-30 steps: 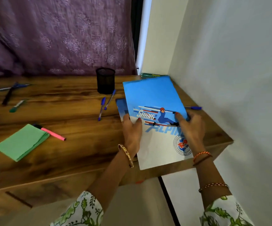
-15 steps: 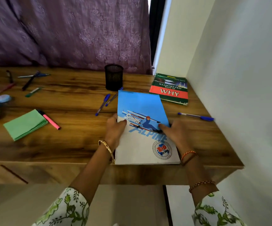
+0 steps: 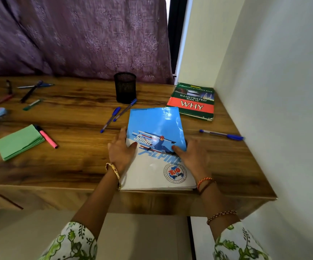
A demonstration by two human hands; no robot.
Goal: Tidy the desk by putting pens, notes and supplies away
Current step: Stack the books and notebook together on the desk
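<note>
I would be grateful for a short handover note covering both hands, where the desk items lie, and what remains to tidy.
Left hand: open, flat on the left edge of the blue notebook.
Right hand: open, flat on its right edge.
The notebook lies flat at the desk's front edge; the WHY book lies behind it by the wall.
Done: notebook set down. The mesh pen cup looks empty.
Left: two blue pens beside the cup, one blue pen by the wall, pink highlighter, green notes, and more pens at far left.
</note>
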